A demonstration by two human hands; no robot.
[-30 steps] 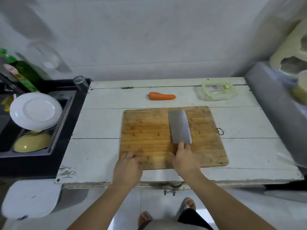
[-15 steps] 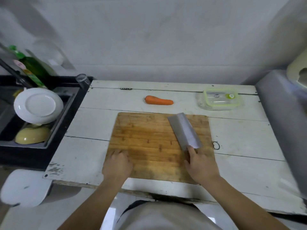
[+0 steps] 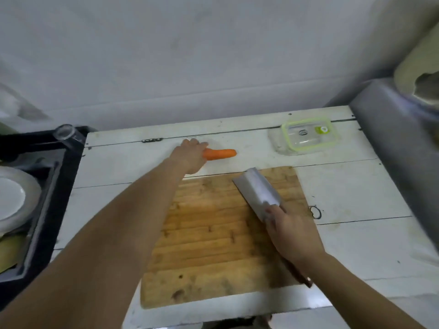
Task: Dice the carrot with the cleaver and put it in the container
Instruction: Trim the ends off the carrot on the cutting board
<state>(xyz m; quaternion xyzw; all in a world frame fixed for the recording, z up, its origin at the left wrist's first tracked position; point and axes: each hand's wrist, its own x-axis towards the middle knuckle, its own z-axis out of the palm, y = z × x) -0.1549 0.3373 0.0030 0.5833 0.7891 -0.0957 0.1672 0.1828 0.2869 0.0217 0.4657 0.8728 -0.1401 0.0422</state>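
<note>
An orange carrot lies on the white table beyond the wooden cutting board. My left hand has reached across the board and covers the carrot's thick left end, fingers over it. My right hand grips the handle of the cleaver, whose broad blade slants up and to the left over the right side of the board. A clear container with a green-rimmed lid sits shut at the back right of the table.
A black sink with a white plate and a yellow bowl stands at the left. A glass sits on its back corner. A grey metal surface borders the table's right side.
My left hand left the board's near edge and reached forward to the carrot. The cleaver and my right hand stayed over the board's right side. The camera moved closer.
</note>
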